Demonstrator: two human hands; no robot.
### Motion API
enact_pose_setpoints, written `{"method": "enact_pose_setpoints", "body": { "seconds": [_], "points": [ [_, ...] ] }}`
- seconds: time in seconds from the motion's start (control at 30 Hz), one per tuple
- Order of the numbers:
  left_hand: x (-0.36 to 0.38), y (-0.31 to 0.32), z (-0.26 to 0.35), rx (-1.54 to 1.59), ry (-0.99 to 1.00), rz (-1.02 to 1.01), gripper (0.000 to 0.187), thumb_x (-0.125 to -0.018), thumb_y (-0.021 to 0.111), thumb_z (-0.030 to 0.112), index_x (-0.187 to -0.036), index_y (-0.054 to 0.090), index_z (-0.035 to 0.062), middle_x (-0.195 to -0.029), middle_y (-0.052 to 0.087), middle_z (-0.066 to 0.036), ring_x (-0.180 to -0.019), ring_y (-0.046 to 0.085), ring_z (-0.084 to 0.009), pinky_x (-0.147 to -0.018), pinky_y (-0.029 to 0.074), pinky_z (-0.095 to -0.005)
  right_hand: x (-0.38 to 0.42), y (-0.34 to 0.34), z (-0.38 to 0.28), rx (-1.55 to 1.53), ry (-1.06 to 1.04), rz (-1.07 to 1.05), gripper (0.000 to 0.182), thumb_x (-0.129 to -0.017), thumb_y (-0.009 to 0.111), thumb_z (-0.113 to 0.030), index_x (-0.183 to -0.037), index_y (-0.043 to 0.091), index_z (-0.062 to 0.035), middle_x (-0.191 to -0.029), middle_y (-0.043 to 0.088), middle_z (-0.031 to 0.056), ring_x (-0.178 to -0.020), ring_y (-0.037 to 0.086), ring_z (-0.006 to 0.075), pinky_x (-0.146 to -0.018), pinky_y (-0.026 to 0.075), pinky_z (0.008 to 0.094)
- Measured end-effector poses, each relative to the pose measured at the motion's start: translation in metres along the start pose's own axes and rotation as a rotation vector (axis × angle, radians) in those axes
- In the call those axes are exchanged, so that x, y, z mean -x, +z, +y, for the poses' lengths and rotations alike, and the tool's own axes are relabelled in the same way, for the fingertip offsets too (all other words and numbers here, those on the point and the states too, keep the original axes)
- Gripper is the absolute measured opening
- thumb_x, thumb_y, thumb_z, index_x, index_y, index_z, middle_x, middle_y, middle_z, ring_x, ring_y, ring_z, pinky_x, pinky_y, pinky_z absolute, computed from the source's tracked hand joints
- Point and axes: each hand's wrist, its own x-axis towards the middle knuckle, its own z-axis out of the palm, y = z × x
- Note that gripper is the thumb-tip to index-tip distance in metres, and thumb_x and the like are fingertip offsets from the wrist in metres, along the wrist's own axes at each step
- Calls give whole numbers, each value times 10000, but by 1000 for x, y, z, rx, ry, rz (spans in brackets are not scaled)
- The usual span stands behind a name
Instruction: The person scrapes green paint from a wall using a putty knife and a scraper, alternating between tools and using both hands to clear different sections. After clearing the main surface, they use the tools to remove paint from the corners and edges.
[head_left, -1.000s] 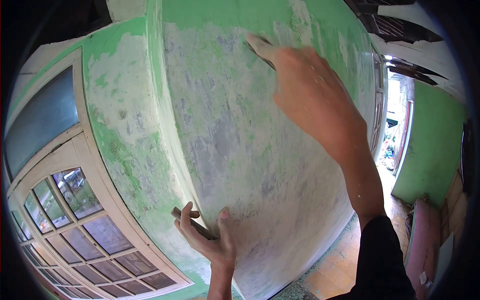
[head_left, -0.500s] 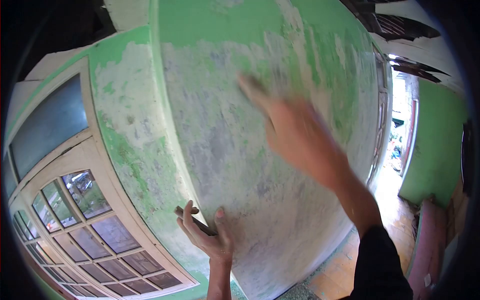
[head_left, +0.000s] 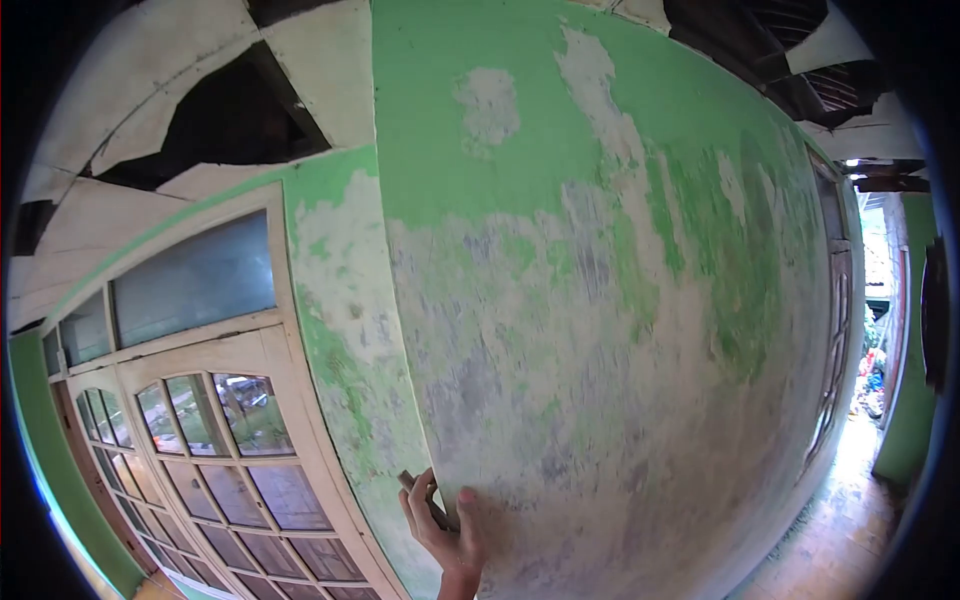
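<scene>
At the bottom centre, my left hand (head_left: 458,540) is raised against the wall corner, fingers curled round a dark, narrow, flat piece (head_left: 437,512). One end of this piece sticks out past the fingers on the left; its exact kind does not show. My thumb is close to the wall (head_left: 600,430), whose green paint is patchy and worn away to grey and whitish plaster. A straight vertical corner edge (head_left: 402,330) runs down to the held piece. My right hand is outside the view.
Left of the corner stands a whitish double door (head_left: 285,420) with glass panes, under a transom window (head_left: 195,275). Overhead, the ceiling (head_left: 110,225) has broken, dark holes. At the right, a tiled floor (head_left: 830,540) leads to a bright opening (head_left: 872,300).
My right hand, earlier blurred in front of the wall with a finger stretched out, has left the view. The camera has tilted up, showing more ceiling. My left hand still grips the dark piece.
</scene>
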Motion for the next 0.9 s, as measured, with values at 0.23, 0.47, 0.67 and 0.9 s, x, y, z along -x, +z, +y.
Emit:
{"method": "enact_pose_setpoints", "body": {
  "seconds": [0.23, 0.47, 0.67, 0.9],
  "points": [
    [3, 1, 8, -115, 25, 19, 557, -961, 596, 341, -1280, 482, -101, -1165, 463, -220, -978, 556, -311, -825, 489, -398, -42, -51, 23, -68, -69, 329, 473, -943, 522, -100, -1409, 492, -19, -1156, 623, 231, -1085, 593, 359, -953, 462, 443],
    [5, 4, 7, -200, 44, 53, 573, -979, 547, 404, -1259, 489, -92, -1107, 516, -197, -1025, 523, -306, -897, 420, -409, -76, -118, 75, -141, -105, 644, 504, -934, 524, -72, -1435, 476, -37, -1244, 600, 232, -1156, 571, 355, -1014, 431, 419],
    [4, 2, 7, -351, 124, 26, 527, -995, 544, 294, -1286, 445, -135, -1150, 496, -236, -1066, 514, -344, -941, 416, -423, -104, -191, 154, -198, -111, 922, 534, -926, 527, -48, -1457, 461, -53, -1320, 581, 234, -1216, 551, 352, -1066, 406, 398],
    [14, 2, -2, -445, 90, 49, 480, -993, 526, 181, -1354, 420, -117, -1216, 497, -268, -1118, 496, -361, -987, 403, -431, -18, -386, -144, -46, -639, 1013, 778, -825, 479, 100, -1538, 361, -188, -981, 641, 225, -639, 409, 176, -646, 422, 293]
  ]
}}
